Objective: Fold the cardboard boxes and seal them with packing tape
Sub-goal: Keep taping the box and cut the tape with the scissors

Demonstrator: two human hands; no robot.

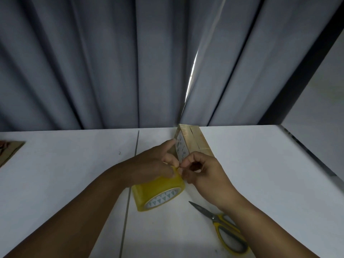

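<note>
Taping is just starting: the left hand (149,164) curls over the yellow packing tape roll (158,190) on the table (65,164), the right hand (206,175) seemingly pinches its loose end, which must next peel toward the small cardboard box (193,144) just beyond

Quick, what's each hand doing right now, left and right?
Left hand: holds the tape roll from above.
Right hand: fingertips pinch at the tape roll's top edge.

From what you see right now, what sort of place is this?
Probably a small packing desk at home or in an office: a white table against grey curtains, with a tape roll, yellow-handled scissors and a cardboard box laid out.
</note>
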